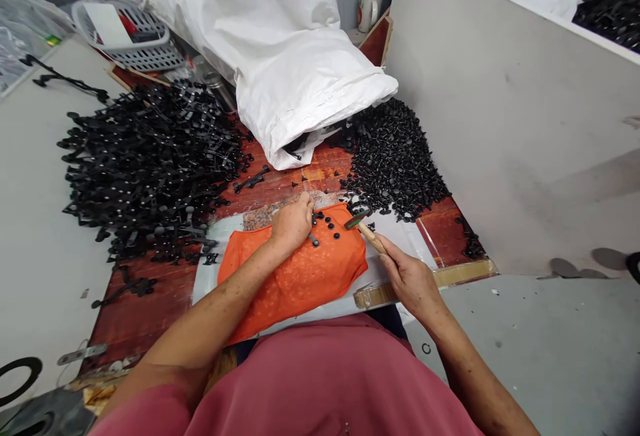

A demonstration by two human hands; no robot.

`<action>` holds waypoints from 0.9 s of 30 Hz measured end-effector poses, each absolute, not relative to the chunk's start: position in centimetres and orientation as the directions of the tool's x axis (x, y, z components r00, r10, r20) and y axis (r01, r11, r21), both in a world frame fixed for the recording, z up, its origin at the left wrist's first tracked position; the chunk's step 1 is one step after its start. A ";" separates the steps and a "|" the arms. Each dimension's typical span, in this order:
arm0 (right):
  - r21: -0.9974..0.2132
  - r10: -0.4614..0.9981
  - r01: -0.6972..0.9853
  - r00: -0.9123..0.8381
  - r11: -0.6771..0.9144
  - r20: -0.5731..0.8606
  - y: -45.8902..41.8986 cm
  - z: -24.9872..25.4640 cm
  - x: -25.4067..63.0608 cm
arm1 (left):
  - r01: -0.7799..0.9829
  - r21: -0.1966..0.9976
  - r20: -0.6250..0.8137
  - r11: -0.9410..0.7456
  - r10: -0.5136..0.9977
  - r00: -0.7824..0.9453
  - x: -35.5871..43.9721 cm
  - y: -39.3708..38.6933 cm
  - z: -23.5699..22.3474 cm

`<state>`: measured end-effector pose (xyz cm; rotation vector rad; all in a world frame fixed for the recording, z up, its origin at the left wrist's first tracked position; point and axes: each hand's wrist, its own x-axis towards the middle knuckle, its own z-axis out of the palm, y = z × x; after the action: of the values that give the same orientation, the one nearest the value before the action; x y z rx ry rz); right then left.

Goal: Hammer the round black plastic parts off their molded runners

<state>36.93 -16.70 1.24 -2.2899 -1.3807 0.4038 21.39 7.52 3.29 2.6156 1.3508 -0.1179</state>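
Note:
An orange cloth (295,283) lies on the bench in front of me. My left hand (293,225) is closed at its upper part, the fingertips mostly hidden; a narrow black plastic strip (314,239) with a rounded end sticks out from beside the fingers. Several small round black studs (331,226) rest on the cloth to the right of that hand. My right hand (407,276) is wrapped round the wooden handle of a hammer (373,237). Its greenish head is over the cloth's upper right corner, close to the studs.
A heap of black strap-like parts (150,163) stands at left, a pile of small black studs (393,156) at right. Between them a white sack (295,56) opens toward me. A grey panel (505,123) walls the right side. A basket (145,53) and a mug (369,9) stand behind.

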 end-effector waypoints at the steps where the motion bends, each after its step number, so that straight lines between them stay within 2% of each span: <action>1: -0.483 0.892 0.781 0.453 -0.396 0.001 -16.4 1.8 37.0 | 0.818 0.124 -0.163 -0.562 0.801 0.575 21.4 7.4 3.3; 8: -0.374 0.931 0.890 0.335 -0.261 0.148 -12.4 4.8 36.5 | 0.829 0.109 -0.169 -0.549 0.811 0.560 21.6 7.2 3.8; 12: -0.250 0.958 0.931 0.284 -0.266 0.037 -11.1 4.3 35.7 | 0.829 0.118 -0.184 -0.547 0.808 0.560 21.6 7.4 3.9; 17: -0.224 0.950 0.930 0.309 -0.290 0.054 -10.5 4.6 35.4 | 0.824 0.120 -0.195 -0.554 0.800 0.567 21.5 7.6 3.9; 21: -0.143 0.967 0.957 0.247 -0.254 -0.065 -10.1 5.6 35.6 | 0.825 0.127 -0.210 -0.551 0.798 0.565 21.6 7.5 3.6; 25: -0.197 0.956 0.941 0.290 -0.275 0.047 -10.1 5.9 35.8 | 0.830 0.113 -0.204 -0.546 0.805 0.557 21.5 7.6 3.3; 27: -0.171 0.956 0.943 0.292 -0.286 0.010 -10.0 5.8 35.7 | 0.831 0.114 -0.205 -0.544 0.806 0.556 21.5 7.6 3.2</action>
<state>35.65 -9.96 5.83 -2.4060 -1.7822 0.1421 21.53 7.57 3.23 2.5920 1.3814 -0.1893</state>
